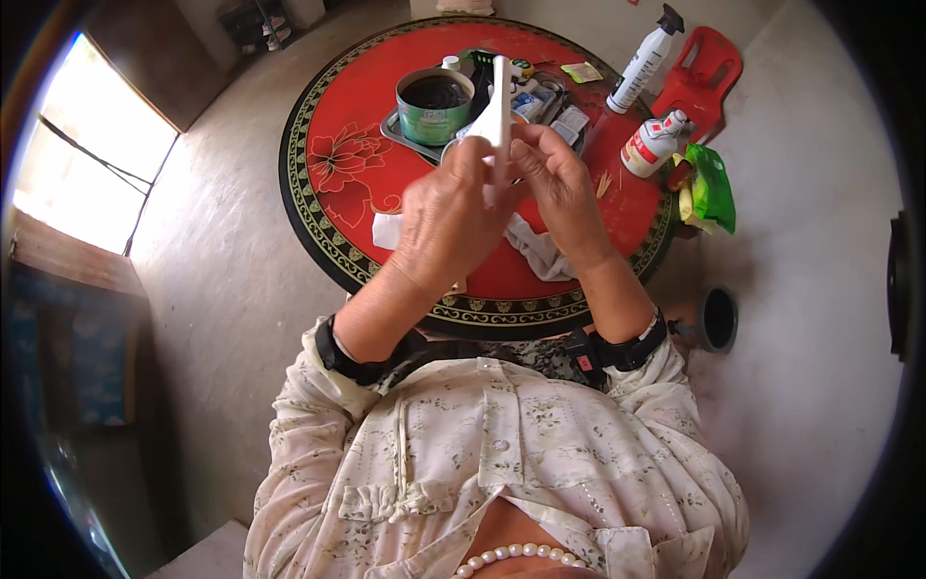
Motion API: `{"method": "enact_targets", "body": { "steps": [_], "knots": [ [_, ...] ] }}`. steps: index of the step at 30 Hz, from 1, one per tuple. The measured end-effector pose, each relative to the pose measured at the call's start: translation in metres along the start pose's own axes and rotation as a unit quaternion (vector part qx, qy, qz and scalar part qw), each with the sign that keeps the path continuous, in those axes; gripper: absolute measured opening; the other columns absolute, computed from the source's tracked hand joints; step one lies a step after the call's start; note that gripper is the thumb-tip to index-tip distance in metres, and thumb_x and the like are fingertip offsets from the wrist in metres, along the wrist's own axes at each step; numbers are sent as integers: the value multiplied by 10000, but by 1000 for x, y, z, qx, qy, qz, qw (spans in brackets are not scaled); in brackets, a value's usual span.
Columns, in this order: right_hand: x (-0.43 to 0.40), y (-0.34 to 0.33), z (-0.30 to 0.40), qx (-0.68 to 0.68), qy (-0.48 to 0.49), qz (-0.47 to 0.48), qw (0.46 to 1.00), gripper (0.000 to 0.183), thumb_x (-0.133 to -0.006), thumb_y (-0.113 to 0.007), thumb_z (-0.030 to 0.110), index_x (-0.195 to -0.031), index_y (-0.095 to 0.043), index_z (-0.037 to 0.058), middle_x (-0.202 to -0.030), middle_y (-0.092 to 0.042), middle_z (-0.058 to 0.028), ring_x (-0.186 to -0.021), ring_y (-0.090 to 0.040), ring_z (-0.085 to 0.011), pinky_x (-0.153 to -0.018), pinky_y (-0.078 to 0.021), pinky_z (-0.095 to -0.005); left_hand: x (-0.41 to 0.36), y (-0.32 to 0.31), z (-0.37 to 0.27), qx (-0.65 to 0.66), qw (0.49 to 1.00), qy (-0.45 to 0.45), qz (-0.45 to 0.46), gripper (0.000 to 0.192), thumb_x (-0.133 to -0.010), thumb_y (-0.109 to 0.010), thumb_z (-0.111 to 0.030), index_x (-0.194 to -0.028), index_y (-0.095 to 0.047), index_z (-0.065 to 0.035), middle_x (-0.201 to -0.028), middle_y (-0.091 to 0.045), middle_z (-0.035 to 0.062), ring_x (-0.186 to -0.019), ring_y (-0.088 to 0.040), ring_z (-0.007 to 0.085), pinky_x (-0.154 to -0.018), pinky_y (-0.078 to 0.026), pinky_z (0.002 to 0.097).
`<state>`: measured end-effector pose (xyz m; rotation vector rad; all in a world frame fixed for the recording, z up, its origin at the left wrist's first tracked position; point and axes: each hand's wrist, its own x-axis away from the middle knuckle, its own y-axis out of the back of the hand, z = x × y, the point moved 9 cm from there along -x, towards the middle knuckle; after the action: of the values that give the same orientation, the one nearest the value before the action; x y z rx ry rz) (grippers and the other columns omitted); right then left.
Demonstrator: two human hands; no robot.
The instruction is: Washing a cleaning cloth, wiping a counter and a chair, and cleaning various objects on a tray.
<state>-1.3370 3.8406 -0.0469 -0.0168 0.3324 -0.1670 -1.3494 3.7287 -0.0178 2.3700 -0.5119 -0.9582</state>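
My left hand point(452, 199) is closed around the lower part of a flat white object point(500, 108), seen nearly edge-on and held up above the round red table point(347, 108). Close on the other side of it is my right hand point(553, 174), its fingers bent near the object's lower edge; whether they grip it cannot be told. Beneath my hands a crumpled pale cloth point(539, 253) lies on the table, and a white piece of paper or cloth point(387, 230) is left of my left wrist.
A green tin point(434, 123) stands on a metal tray point(393, 130) crowded with small items. To the right are a white spray bottle point(640, 69), a white jug with a red label point(651, 145), a green packet point(710, 187) and a red plastic chair point(702, 79).
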Motion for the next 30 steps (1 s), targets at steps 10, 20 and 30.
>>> {"method": "enact_targets", "body": {
  "steps": [10, 20, 30],
  "knots": [
    [16, 51, 38, 181, 29, 28, 983, 279, -917, -577, 112, -1166, -565, -13, -977, -632, -7, -882, -546, -56, -802, -451, -216, -38, 22, 78, 304, 952, 33, 7, 546, -926, -515, -384, -1328, -419, -26, -1285, -516, 137, -1120, -524, 207, -896, -470, 357],
    [23, 103, 111, 59, 119, -86, 987, 318, -902, -604, 134, -1181, -571, -14, -1056, -633, -37, -931, -560, -89, -847, -420, -217, 14, -54, 192, -148, 957, 93, 232, 692, -844, -534, -576, -1350, -429, -117, -1376, -439, 142, -1315, -355, 307, -1084, -272, 452],
    [40, 152, 72, 18, 27, -198, 980, 258, -934, -552, 149, -1120, -574, -29, -1047, -611, -32, -946, -552, -104, -865, -426, -248, 76, -19, 238, -49, 970, 120, 205, 497, -761, -701, -370, -1156, -589, -91, -1239, -541, 118, -1133, -511, 300, -969, -376, 450]
  ]
}}
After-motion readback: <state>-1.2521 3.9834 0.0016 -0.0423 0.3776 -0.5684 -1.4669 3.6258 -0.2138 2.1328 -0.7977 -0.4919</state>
